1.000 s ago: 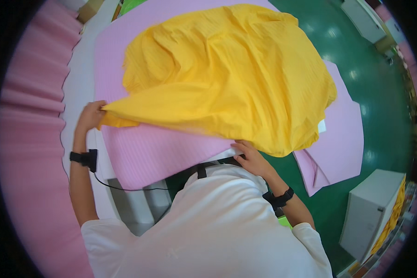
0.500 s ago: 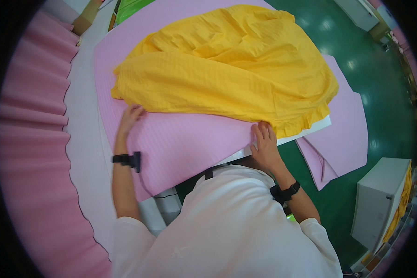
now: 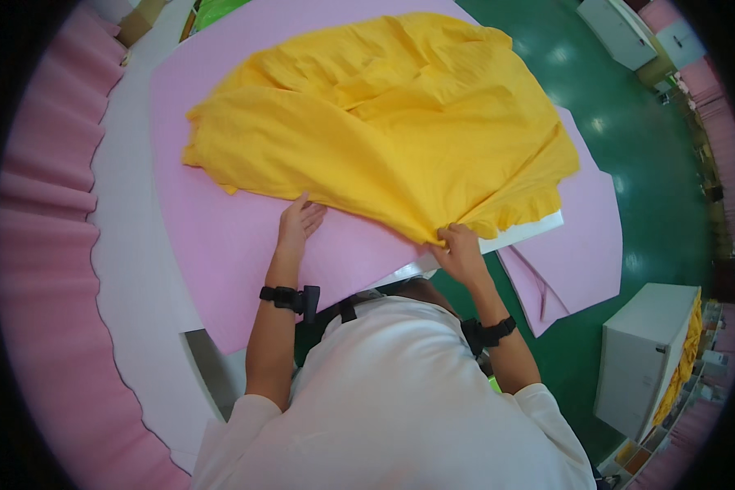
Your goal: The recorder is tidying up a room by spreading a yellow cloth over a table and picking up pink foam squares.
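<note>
A large yellow cloth [image 3: 367, 122], wrinkled and bunched in folds, lies over a pink mat [image 3: 212, 269]. My right hand [image 3: 459, 251] is closed on the cloth's near edge, and creases fan out from its grip. Farther left, my left hand [image 3: 299, 222] rests at the same near edge with its fingers stretched out, the palm partly turned up. Its fingertips are by the cloth's hem and hold nothing. Each of my wrists wears a black strap with a small device.
A white surface [image 3: 539, 230] shows under the mat at the right. Beyond it a folded pink mat [image 3: 580, 245] lies low over the green floor [image 3: 596, 122]. A white cabinet [image 3: 641, 351] stands at the lower right. Along the left hangs a pink curtain [image 3: 53, 269].
My left hand has moved right along the cloth's near edge. My right hand has closed on that edge and drawn it toward me, pulling the cloth into diagonal creases.
</note>
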Demonstrator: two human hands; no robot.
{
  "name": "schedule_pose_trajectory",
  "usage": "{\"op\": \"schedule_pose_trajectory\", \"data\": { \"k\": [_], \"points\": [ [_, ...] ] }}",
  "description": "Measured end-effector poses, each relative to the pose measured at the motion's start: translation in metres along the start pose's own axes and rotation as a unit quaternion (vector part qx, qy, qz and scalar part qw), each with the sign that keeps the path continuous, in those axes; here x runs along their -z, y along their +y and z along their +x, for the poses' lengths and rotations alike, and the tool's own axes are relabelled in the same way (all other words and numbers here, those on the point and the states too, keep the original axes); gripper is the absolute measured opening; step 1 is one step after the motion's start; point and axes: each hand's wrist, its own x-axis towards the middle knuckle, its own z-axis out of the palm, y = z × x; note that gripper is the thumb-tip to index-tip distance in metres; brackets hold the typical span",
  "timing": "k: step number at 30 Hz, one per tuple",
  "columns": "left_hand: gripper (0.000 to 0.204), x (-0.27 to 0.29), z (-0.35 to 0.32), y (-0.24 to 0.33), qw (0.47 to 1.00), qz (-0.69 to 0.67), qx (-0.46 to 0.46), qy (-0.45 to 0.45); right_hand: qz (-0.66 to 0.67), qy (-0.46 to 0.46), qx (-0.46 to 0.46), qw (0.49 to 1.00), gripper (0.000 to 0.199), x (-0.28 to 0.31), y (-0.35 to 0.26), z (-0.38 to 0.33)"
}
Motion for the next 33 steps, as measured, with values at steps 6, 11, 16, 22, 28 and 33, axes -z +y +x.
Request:
{"op": "schedule_pose_trajectory", "data": {
  "k": [6, 11, 16, 22, 28, 33],
  "points": [
    [0.052, -0.006, 0.001, 0.016, 0.942, -0.295, -0.101, -0.122, 0.070, -0.062, -0.005, 0.996, 0.032, -0.023, 0.010, -0.057],
    [0.047, 0.033, 0.014, 0.033, 0.920, -0.363, -0.101, -0.108, 0.086, 0.040, -0.016, 0.995, 0.034, -0.033, 0.008, -0.077],
    [0.043, 0.124, -0.010, 0.034, 0.877, -0.417, -0.223, -0.083, -0.007, 0.124, 0.016, 0.992, 0.035, -0.004, -0.004, -0.055],
    [0.039, 0.190, -0.086, 0.021, 0.882, -0.378, -0.270, 0.074, -0.038, 0.072, 0.111, 0.990, 0.041, 0.004, 0.019, -0.005],
    [0.038, 0.207, -0.159, 0.007, 0.912, -0.209, -0.314, 0.162, -0.057, 0.025, 0.122, 0.991, 0.038, -0.014, 0.031, 0.021],
    [0.031, 0.283, -0.182, -0.067, 0.841, 0.138, -0.261, 0.454, -0.057, -0.010, 0.158, 0.986, 0.033, -0.008, 0.027, 0.014]
  ]
}}
